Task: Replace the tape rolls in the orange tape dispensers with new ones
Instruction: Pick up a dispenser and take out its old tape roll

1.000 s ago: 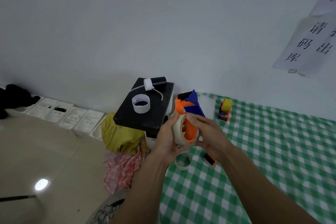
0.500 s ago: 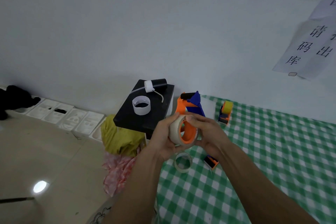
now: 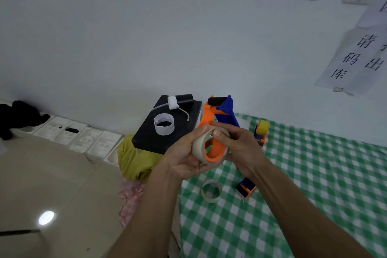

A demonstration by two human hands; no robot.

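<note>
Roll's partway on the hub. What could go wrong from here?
The tape roll looks only partly seated on the orange hub; pushed crooked by the left hand, it may jam. The right hand holds the dispenser above the edge of the tablecloth; a slip could drop it on the floor.

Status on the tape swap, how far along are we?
Done: a nearly bare tape core lies on the checked cloth, apparently the old roll. In hand: left hand and right hand hold a beige roll around the orange dispenser hub, not clearly seated. Left: the small second dispenser, yellow roll on it, stands on the cloth, unhandled.
</note>
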